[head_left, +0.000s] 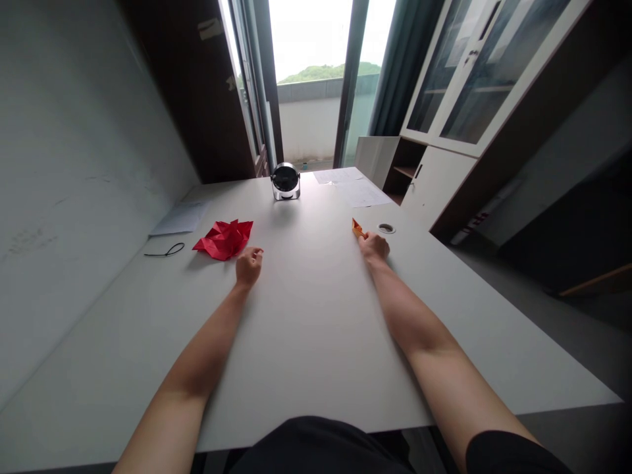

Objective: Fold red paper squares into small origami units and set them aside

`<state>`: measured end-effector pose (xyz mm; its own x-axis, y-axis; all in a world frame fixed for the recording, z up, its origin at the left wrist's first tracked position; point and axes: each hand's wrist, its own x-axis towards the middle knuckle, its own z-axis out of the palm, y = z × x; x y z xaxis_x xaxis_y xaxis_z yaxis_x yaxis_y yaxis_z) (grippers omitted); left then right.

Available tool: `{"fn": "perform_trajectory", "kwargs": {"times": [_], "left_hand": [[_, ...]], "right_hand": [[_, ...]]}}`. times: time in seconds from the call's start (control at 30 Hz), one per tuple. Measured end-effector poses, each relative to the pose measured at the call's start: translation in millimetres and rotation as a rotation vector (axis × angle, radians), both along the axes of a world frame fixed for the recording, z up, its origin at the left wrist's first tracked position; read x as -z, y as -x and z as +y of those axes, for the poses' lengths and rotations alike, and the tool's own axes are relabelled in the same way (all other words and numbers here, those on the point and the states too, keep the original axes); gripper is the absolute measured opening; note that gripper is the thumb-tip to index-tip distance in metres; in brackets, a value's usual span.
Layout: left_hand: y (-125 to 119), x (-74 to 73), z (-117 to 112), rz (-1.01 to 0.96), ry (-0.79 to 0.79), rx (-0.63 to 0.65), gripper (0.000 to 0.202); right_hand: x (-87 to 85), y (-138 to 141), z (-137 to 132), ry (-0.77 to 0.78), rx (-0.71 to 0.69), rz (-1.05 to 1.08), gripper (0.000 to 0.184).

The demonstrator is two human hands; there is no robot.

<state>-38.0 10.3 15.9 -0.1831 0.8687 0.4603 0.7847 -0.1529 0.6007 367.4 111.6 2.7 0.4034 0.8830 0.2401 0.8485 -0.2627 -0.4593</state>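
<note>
Both my arms stretch out over a long white table (306, 329). My left hand (248, 264) rests on the table with its fingers curled loosely; nothing shows in it. Just left of it lies a crumpled red sheet of paper (224, 238), not touched. My right hand (374, 246) is closed in a pinch on a small folded orange paper piece (357, 228), which pokes out beyond the fingers, low over the table.
A small black desk fan (285, 181) stands at the table's far middle. White paper sheets (353, 185) lie far right, another sheet (181, 217) far left. A black loop of cord (166, 251) lies left. A round cable hole (386, 228) is beside my right hand.
</note>
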Motion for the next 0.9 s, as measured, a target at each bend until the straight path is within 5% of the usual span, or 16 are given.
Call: {"fn": "perform_trajectory", "kwargs": {"times": [0.17, 0.3, 0.5, 0.9], "left_hand": [[60.9, 1.7, 14.9, 0.128, -0.16, -0.307, 0.023], [87.5, 17.0, 21.3, 0.163, -0.126, -0.383, 0.021], [90.6, 33.6, 27.1, 0.145, -0.036, -0.326, 0.023], [86.4, 34.8, 28.3, 0.103, -0.008, -0.248, 0.028]], "right_hand": [[3.0, -4.6, 3.9, 0.049, -0.007, 0.005, 0.029], [2.7, -4.1, 5.0, 0.038, 0.0, 0.032, 0.03], [2.8, -4.8, 4.6, 0.001, 0.013, 0.095, 0.022], [6.3, -6.4, 5.0, -0.058, 0.033, 0.153, 0.025]]}}
